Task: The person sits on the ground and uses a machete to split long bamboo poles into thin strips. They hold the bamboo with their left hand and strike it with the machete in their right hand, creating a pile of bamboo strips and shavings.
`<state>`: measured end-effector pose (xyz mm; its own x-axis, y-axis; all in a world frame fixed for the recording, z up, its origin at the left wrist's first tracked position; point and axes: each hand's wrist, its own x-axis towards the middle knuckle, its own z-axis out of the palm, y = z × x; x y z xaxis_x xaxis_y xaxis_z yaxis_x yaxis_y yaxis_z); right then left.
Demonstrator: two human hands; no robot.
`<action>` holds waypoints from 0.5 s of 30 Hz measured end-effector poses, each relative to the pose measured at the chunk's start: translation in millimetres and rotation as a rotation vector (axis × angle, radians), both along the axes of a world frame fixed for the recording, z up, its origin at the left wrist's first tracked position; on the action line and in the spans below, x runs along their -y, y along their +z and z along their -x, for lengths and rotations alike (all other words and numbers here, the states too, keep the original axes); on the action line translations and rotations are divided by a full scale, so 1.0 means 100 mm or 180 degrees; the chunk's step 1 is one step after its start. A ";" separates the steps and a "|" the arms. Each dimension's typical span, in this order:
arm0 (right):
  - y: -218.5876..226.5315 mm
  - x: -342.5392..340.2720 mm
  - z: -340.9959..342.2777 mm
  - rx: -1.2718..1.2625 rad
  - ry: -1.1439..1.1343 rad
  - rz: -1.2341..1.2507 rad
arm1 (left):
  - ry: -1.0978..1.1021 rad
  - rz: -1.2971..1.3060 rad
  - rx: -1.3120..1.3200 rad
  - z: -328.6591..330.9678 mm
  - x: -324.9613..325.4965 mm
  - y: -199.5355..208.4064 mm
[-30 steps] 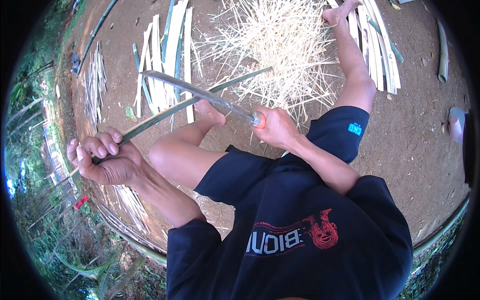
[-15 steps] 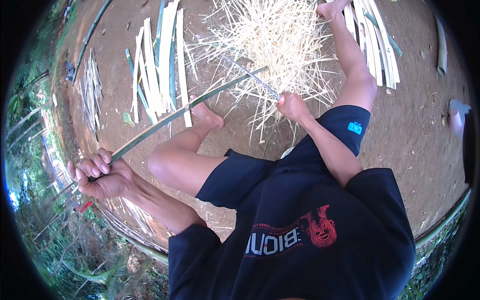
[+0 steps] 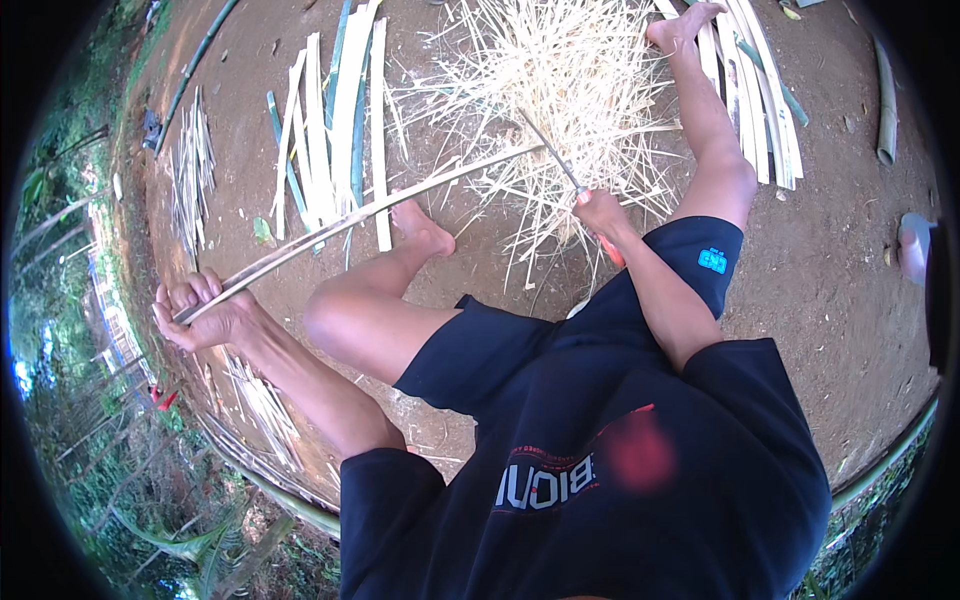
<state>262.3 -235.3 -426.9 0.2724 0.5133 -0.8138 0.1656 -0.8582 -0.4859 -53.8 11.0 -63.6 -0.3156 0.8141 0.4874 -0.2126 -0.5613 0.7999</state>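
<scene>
A long bamboo strip (image 3: 375, 208) slants across the view with its pale inner face showing. Its near-left end is gripped by my left hand (image 3: 208, 312), the fingers curled round it. My right hand (image 3: 605, 217) is wrapped round the reddish-orange handle of a knife (image 3: 556, 158), whose narrow blade points up and to the left. The strip's far end lies close to the blade, above a heap of thin pale shavings (image 3: 560, 75); whether the two touch I cannot tell.
Split bamboo lengths (image 3: 316, 130) lie at the upper left, and more pale slats (image 3: 745, 85) beside my right foot (image 3: 680, 30). A bundle of thin sticks (image 3: 192, 170) rests farther left. At the right edge lies a bamboo pole piece (image 3: 886, 110) on the dirt ground.
The strip has turned over from its green side to its pale side. My left hand has shifted slightly up and right. The knife now points more steeply upward, and my right hand moved slightly right.
</scene>
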 end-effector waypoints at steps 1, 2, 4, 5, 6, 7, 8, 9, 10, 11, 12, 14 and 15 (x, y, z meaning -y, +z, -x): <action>0.10 0.02 0.06 -0.0211 -0.0069 -0.0074 | -0.0136 -0.0054 -0.0003 0.00 0.02 0.00; 0.23 0.07 0.18 0.0244 0.0058 -0.0610 | -0.0612 -0.0145 -0.0032 0.05 0.00 -0.02; 0.97 0.03 0.40 -0.0212 0.0312 -0.0766 | -0.0908 -0.0257 -0.0032 0.03 0.10 0.00; 1.13 0.07 0.57 -0.0046 0.0354 -0.1208 | -0.1108 -0.0295 -0.0013 -0.06 0.13 0.00; 1.32 0.06 0.66 -0.0358 0.0485 -0.1453 | -0.1232 -0.0321 0.0011 -0.09 0.18 -0.01; 1.51 0.04 0.77 -0.0153 0.0561 -0.1918 | -0.1302 -0.0304 -0.0009 -0.14 0.23 -0.01; 1.73 0.01 0.84 -0.0158 0.0817 -0.2207 | -0.1292 -0.0336 -0.0093 -0.14 0.36 0.11; 1.81 -0.01 0.91 0.0035 0.0898 -0.2497 | -0.1343 -0.0336 -0.0122 -0.18 0.41 0.12; 1.86 -0.04 0.92 0.0124 0.0954 -0.2552 | -0.1377 -0.0364 -0.0076 -0.22 0.44 0.12; 1.88 -0.05 0.93 0.0203 0.1017 -0.2608 | -0.1397 -0.0383 -0.0081 -0.24 0.46 0.12; 1.83 -0.05 0.92 0.0100 0.0949 -0.2387 | -0.1414 -0.0402 -0.0087 -0.25 0.47 0.12; 1.56 -0.03 0.85 -0.0102 0.0829 -0.1964 | -0.1400 -0.0411 -0.0069 -0.26 0.50 0.11; 1.43 -0.02 0.79 -0.0085 0.0723 -0.1794 | -0.1387 -0.0397 -0.0041 -0.27 0.52 0.11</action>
<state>183.4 -232.9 -284.2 0.0889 0.9100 -0.4049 0.2960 -0.4123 -0.8616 -26.4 -40.7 -52.8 0.0503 0.8044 0.5920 -0.4410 -0.5139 0.7358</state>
